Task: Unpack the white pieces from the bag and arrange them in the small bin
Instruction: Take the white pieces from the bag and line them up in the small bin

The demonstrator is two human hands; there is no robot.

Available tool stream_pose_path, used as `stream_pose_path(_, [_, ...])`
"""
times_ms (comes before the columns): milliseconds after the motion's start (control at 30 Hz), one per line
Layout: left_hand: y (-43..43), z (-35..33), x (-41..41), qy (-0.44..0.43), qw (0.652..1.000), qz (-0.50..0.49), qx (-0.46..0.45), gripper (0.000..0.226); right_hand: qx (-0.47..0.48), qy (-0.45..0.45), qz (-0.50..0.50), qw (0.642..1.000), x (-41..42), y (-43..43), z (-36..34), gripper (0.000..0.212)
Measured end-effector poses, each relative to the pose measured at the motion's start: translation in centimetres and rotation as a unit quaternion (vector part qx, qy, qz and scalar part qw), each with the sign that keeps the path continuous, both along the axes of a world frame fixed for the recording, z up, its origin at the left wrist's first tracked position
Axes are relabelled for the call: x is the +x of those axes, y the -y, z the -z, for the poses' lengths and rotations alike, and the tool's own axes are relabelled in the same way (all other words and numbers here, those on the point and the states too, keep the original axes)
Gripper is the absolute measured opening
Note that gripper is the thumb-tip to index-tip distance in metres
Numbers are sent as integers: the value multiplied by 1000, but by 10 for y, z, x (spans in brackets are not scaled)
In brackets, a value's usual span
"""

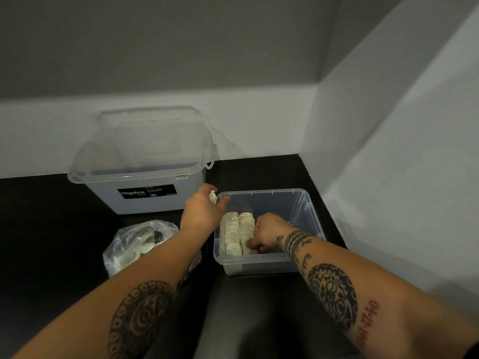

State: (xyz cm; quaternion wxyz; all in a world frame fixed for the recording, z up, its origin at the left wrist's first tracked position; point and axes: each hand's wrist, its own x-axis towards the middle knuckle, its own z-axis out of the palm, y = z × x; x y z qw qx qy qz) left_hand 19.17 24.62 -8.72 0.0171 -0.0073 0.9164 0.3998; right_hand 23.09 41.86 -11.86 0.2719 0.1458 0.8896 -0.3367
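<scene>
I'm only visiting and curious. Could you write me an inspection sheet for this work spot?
Surface: black table, set in a room corner.
Job's things: small bin holds two rows of white pieces along its left side; clear bag with more sits left of it.
Clutter: large clear box labelled Megabox, behind the bag.
Hands: left hand holds one of the pieces at the bin's far left corner; right hand is inside the bin, fingers curled on the pieces at the rows' near end.
Cables: nothing seen.
Surroundings: grey and white walls.
</scene>
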Motion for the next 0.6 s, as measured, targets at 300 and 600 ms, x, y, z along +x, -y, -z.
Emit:
stream_pose_path(300, [-2, -38, -9, -75, 978, -65, 182, 18, 34, -66, -35, 997, -1, -13, -46, 33])
stream_pose_path(600, [-31, -53, 1, 113, 916, 101, 371, 16, -204, -278, 132, 929, -4, -27, -79, 10])
